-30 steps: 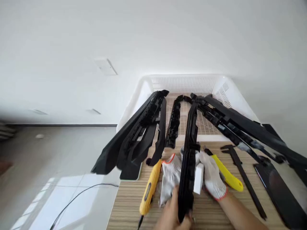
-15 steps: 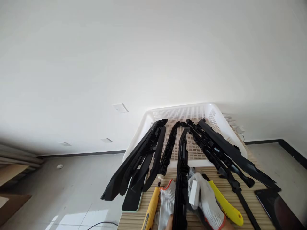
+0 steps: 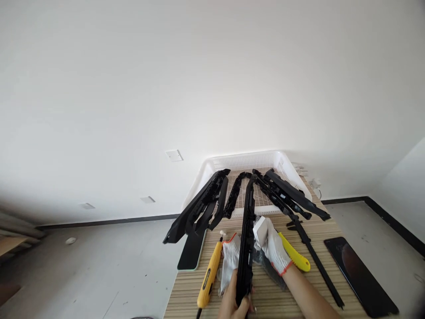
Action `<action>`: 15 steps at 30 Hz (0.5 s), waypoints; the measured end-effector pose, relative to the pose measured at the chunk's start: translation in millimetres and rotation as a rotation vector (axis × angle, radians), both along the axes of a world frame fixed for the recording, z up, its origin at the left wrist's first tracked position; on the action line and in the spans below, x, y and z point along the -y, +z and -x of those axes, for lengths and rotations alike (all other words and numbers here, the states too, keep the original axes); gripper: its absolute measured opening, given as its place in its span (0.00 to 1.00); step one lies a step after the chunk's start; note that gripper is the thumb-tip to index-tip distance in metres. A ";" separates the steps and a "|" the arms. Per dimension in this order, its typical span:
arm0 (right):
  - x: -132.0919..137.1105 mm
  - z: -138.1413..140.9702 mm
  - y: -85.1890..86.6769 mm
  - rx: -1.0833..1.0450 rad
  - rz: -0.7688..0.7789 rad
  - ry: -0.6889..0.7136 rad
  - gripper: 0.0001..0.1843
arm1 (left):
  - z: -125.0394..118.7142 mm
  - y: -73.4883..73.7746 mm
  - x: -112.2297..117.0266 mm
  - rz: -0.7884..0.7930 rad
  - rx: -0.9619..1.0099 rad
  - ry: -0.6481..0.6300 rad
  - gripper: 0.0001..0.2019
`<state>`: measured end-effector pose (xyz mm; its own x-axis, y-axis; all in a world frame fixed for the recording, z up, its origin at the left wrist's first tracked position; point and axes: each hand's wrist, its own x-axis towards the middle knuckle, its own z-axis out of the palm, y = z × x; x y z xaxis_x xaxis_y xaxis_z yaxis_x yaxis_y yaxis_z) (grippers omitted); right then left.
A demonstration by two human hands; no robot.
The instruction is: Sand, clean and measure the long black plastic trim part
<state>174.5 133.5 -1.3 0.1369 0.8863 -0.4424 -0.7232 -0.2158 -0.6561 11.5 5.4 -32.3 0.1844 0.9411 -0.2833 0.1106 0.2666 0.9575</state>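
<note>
Left hand (image 3: 232, 305) grips black trim strip (image 3: 246, 239) near table edge (image 3: 172, 297); gloved right hand (image 3: 274, 246) holds white block (image 3: 259, 227).

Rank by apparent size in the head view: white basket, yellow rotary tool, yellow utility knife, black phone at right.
1. white basket
2. black phone, though it lies nearer the camera
3. yellow rotary tool
4. yellow utility knife, partly hidden by the gloved right hand, so close to the rotary tool

Black trim strip (image 3: 247, 239), white glove (image 3: 274, 246) with perhaps orange cuff, yellow tool (image 3: 209, 277), white basket (image 3: 244, 160)
</note>
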 end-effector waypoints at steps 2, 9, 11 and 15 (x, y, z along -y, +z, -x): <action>-1.9 0.0 0.3 -0.002 0.007 -0.015 0.30 | -0.8 -0.8 0.2 -0.031 0.021 0.000 0.43; -8.4 -7.5 -1.7 0.094 0.073 -0.008 0.29 | -4.6 3.9 -4.5 -0.116 0.084 -0.065 0.31; -7.3 -10.6 -1.8 0.168 0.115 0.016 0.31 | -4.8 4.5 -5.0 -0.134 0.100 -0.087 0.27; -5.6 -14.3 -0.7 0.352 0.143 0.070 0.37 | -4.5 -3.0 -5.0 -0.135 0.105 -0.132 0.32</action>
<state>188.8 139.1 -2.0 0.2439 0.8318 -0.4986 -0.4395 -0.3635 -0.8214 16.0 10.4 -35.3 0.3308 0.9349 -0.1286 0.0336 0.1245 0.9917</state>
